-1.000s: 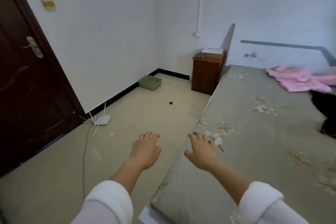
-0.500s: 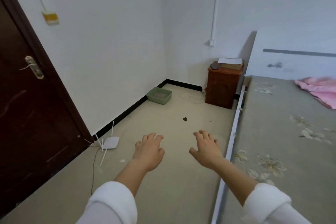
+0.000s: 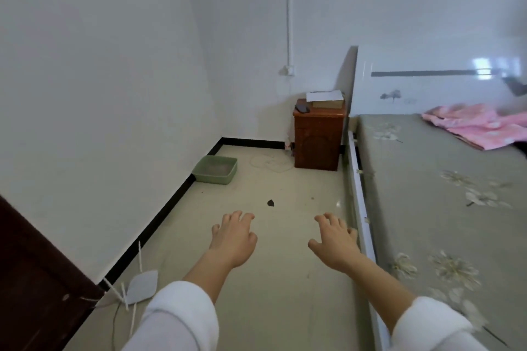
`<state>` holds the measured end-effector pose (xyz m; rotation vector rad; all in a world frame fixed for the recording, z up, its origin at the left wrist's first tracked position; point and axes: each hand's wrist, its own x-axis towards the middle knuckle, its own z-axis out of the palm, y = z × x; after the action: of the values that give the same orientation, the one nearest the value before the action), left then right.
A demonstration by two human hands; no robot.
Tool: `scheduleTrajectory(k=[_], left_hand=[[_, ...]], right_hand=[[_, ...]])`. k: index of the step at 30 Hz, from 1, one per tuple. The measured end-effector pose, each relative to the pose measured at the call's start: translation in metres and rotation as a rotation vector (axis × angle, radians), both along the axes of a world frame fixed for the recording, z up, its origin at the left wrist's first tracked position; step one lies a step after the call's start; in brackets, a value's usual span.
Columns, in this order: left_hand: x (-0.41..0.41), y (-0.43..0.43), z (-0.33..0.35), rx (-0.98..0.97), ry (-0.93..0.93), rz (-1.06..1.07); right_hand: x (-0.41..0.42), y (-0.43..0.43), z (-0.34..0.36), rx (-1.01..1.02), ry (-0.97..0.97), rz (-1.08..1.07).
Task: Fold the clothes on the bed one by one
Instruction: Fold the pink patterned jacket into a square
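The left hand (image 3: pixel 235 236) and the right hand (image 3: pixel 335 242) both reach forward palm-down over the pale tiled floor (image 3: pixel 279 279). Their fingers are spread, slightly curled at the tips, and hold nothing. The two hands are apart from each other. The right one hangs just beside the white side rail (image 3: pixel 360 202) of the bed; whether it touches the rail cannot be told. Thick white fleecy sleeves (image 3: pixel 176 316) cover both forearms up to the wrists.

To the right of the rail lies the grey-green bed sheet with pale flower prints (image 3: pixel 422 208), largely bare near the hands. The clothes to fold show as a crumpled pink patterned cloth (image 3: pixel 479 125) at the far end of the bed, close to the glossy white headboard with a grey stripe (image 3: pixel 422 85), well apart from both hands and partly cut by the picture's right edge.

Beside the headboard stands a reddish-brown wooden nightstand (image 3: pixel 318 139) with a flat box and white paper (image 3: pixel 325 97) on top. A shallow pale green plastic tray (image 3: pixel 216 169) sits on the floor against the white wall, and a small dark scrap (image 3: pixel 271 202) lies on the tiles ahead of the left hand. At lower left, a white router with thin antennas (image 3: pixel 142 285) rests on the floor beside a dark brown door (image 3: pixel 34 279).
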<state>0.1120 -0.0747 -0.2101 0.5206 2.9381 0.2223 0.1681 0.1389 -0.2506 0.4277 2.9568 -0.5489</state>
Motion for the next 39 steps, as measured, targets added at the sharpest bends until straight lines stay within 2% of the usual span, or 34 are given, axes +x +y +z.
scheduleTrajectory(k=[9,21,32,39], left_hand=[[-0.147,0.126,-0.023,0.086,-0.013,-0.252],[-0.369,0.32,-0.022,0.18,-0.076,-0.442],[-0.581,0.462,-0.019,0.137,-0.031,-0.651],[-0.691,0.55,-0.016,0.086,-0.017,-0.774]], right_hand=[[-0.096,0.093,-0.003,0.049,-0.042,-0.219],[-0.275,0.263,0.016,0.099,-0.086,-0.448],[-0.465,0.38,0.013,0.065,-0.048,-0.645],[-0.549,0.441,0.015,0.034,-0.07,-0.777]])
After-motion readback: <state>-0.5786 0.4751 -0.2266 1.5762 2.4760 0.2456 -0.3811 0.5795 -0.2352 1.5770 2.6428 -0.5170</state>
